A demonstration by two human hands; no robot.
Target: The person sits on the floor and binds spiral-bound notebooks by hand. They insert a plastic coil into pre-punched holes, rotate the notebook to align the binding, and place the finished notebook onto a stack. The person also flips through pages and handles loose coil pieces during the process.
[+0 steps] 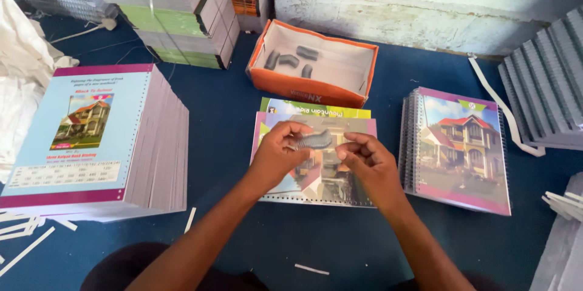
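Note:
Both hands meet over an unbound notebook (316, 188) with a punched edge, lying on the blue floor covering. My left hand (276, 154) pinches the left end of a grey spiral binding coil (314, 141). My right hand (367, 160) touches the coil's right end with its fingertips. The coil is held level, a little above the notebook's cover. A second sheet or cover (316, 109) with a green band peeks out behind the notebook.
An orange box (313, 87) holding several grey coils sits behind the notebook. A tall stack of punched pages (91, 139) stands at left, a stack of spiral-bound notebooks (461, 151) at right. More stacks (176, 18) line the back, grey stacks (546, 84) far right. Paper strips (24, 242) litter the floor.

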